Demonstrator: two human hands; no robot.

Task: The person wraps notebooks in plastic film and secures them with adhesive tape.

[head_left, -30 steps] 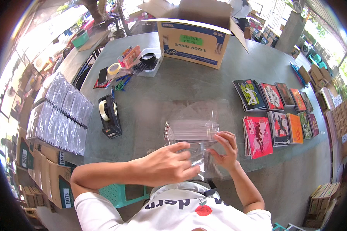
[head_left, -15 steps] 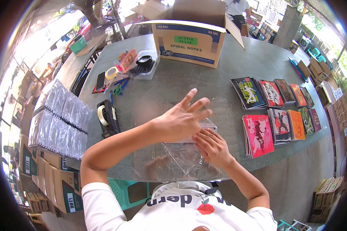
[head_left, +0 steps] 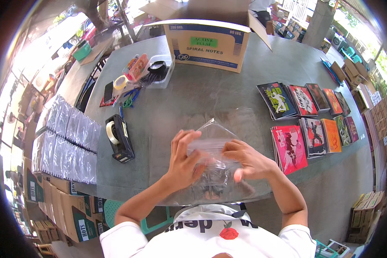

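A small stack (head_left: 208,145) with pale edges, perhaps notebooks, lies wrapped in clear plastic film (head_left: 217,165) in front of me. The film rises to a point at its far side and lies creased nearer me. My left hand (head_left: 184,159) is at the stack's left side, fingers apart, some blurred by motion. At the right side, my right hand (head_left: 251,160) rests its bent fingers against the film, with its thumb held away from them. What the stack is made of is partly hidden by glare and my fingers.
To the left stand a black tape dispenser (head_left: 119,139) and film-wrapped spiral notebooks (head_left: 66,144). Beyond are scissors (head_left: 128,101), a phone (head_left: 108,91) and a clear plastic tub (head_left: 165,77). An open cardboard box (head_left: 206,47) stands at the back. Colourful notebook stacks (head_left: 290,148) line the right.
My left hand has drawn back from across the stack to its left side. My right hand has shifted up and right. The film's far edge now stands up in a peak.
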